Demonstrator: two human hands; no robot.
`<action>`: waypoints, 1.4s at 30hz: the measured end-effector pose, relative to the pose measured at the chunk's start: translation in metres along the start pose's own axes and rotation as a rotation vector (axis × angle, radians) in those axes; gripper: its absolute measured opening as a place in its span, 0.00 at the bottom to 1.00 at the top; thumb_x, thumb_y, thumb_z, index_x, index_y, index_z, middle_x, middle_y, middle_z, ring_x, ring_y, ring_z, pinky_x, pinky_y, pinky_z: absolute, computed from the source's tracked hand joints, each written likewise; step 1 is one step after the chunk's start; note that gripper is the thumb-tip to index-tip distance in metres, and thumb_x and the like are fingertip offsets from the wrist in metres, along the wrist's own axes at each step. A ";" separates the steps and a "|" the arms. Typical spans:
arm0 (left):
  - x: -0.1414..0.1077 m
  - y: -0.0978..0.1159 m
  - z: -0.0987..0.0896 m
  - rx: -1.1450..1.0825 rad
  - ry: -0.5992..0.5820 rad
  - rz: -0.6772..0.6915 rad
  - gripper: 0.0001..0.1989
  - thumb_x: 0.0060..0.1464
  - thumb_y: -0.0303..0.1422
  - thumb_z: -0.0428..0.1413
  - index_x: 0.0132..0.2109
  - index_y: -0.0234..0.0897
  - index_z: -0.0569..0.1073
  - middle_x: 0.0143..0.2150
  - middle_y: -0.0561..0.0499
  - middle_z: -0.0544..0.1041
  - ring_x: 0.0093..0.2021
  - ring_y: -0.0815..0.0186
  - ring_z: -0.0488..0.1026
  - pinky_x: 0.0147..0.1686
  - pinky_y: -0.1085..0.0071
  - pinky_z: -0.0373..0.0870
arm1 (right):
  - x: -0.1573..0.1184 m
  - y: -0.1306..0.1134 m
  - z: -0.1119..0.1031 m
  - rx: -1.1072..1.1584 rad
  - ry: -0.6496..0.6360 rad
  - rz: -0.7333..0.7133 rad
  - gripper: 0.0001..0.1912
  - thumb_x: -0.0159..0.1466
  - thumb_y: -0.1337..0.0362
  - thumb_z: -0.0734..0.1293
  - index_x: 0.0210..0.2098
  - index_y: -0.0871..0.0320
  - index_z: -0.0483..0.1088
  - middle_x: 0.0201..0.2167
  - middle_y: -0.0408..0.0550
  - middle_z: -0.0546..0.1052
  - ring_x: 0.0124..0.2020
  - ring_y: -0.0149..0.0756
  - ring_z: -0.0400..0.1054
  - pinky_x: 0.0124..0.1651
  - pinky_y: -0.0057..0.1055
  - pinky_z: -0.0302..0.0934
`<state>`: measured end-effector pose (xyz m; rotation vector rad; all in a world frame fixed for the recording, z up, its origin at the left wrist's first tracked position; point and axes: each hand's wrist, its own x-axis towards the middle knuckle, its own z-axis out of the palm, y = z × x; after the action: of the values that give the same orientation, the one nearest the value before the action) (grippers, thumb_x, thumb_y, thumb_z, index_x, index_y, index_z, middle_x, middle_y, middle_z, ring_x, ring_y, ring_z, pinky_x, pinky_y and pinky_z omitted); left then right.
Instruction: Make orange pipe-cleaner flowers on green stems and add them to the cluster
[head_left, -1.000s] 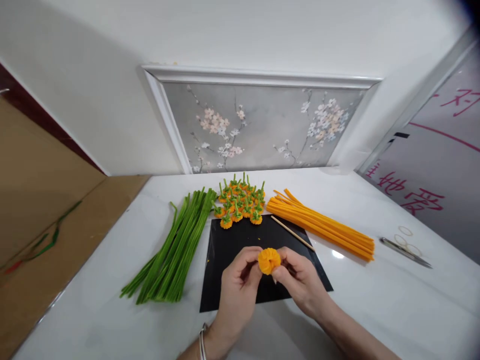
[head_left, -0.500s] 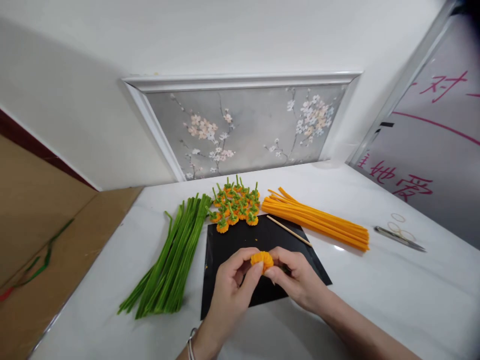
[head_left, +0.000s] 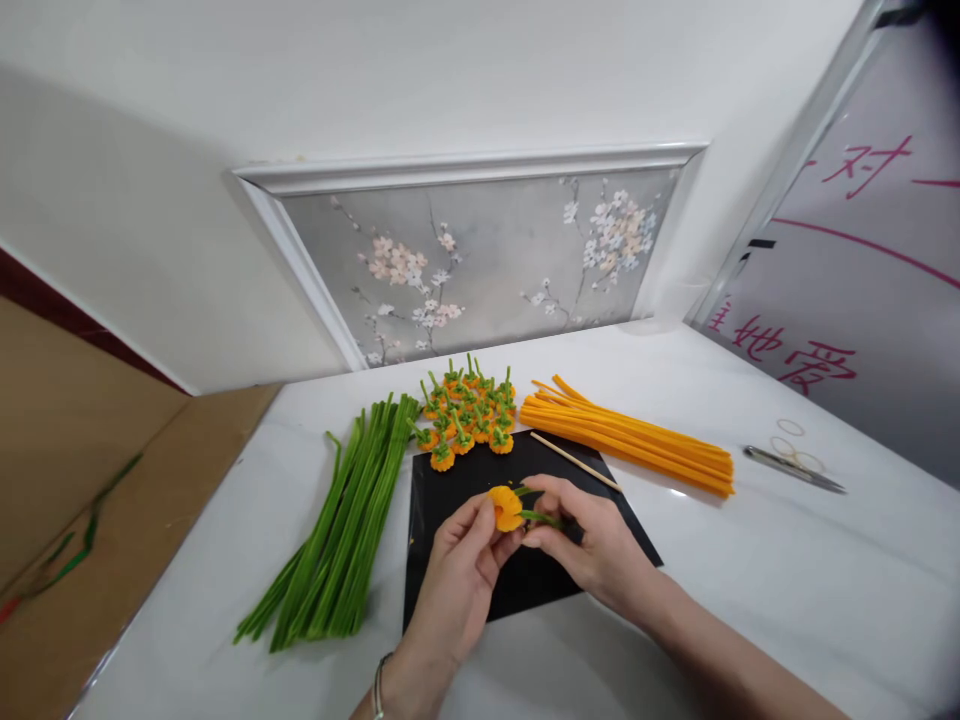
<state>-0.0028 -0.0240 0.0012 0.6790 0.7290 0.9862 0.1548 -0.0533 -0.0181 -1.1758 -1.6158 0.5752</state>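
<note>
Landmark: black mat [head_left: 450, 490]. Lies flat on white tabletop [head_left: 750, 600].

Item 1: orange flower [head_left: 508, 508], fuzzy, ruffled rim. Held above black mat, clear of its surface, tilted to one side.

Item 2: green strands [head_left: 540, 517], thin, at least two. Run from orange flower toward the right, above black mat.

Item 3: left hand [head_left: 463, 560]. Narrow, thumb and fingers pinching orange flower over black mat. Bracelet [head_left: 378, 686] at wrist, nearer the wearer than black mat.

Item 4: right hand [head_left: 589, 530]. Over right part of black mat, fingers curled about green strands, thumb and forefinger parted. Cannot tell whether gripping or merely touching.

Item 5: cluster of small orange flowers [head_left: 469, 410], topped with green, short stalks upward. Stands at far edge of black mat, partly on it.

Item 6: green stem bundle [head_left: 341, 530]. Lies left of black mat, just beside it.

Item 7: orange stem bundle [head_left: 630, 440]. Lies beyond black mat, to its right.

Item 8: wooden stick [head_left: 574, 461]. Lies slantwise along far right part of black mat.

Item 9: pointed metal tool [head_left: 795, 470], with thin pale rings [head_left: 790, 427] close by. Lies well to the right of black mat.

Item 10: framed floral panel [head_left: 487, 260]. Stands behind black mat, well apart.
</note>
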 end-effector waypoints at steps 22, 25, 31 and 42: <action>0.005 0.006 -0.012 0.262 -0.175 -0.132 0.21 0.50 0.40 0.63 0.50 0.35 0.76 0.38 0.47 0.75 0.35 0.68 0.69 0.33 0.74 0.65 | 0.003 -0.004 -0.011 -0.560 0.083 -0.478 0.12 0.67 0.73 0.59 0.41 0.56 0.73 0.35 0.45 0.80 0.30 0.31 0.69 0.30 0.32 0.53; 0.005 0.003 -0.014 0.392 -0.184 -0.092 0.23 0.53 0.42 0.60 0.53 0.35 0.73 0.34 0.50 0.72 0.32 0.70 0.66 0.32 0.74 0.63 | 0.002 -0.004 -0.008 -0.566 0.046 -0.497 0.12 0.68 0.71 0.59 0.35 0.57 0.73 0.33 0.44 0.79 0.29 0.30 0.68 0.30 0.32 0.51; 0.006 0.001 -0.014 0.461 -0.189 -0.103 0.24 0.56 0.43 0.57 0.55 0.33 0.71 0.30 0.53 0.67 0.28 0.73 0.59 0.28 0.75 0.56 | 0.001 -0.002 -0.006 -0.451 -0.006 -0.488 0.10 0.69 0.70 0.59 0.38 0.60 0.72 0.34 0.49 0.77 0.34 0.32 0.69 0.36 0.30 0.61; 0.003 0.009 -0.009 0.619 -0.295 -0.059 0.16 0.56 0.38 0.56 0.50 0.35 0.74 0.28 0.56 0.64 0.27 0.73 0.56 0.27 0.76 0.55 | -0.003 -0.001 -0.010 -0.586 0.045 -0.421 0.14 0.68 0.73 0.56 0.41 0.60 0.73 0.37 0.53 0.75 0.33 0.31 0.70 0.35 0.26 0.66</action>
<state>-0.0137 -0.0165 0.0026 1.3036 0.7881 0.5778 0.1635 -0.0585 -0.0147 -1.1863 -1.9860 -0.2129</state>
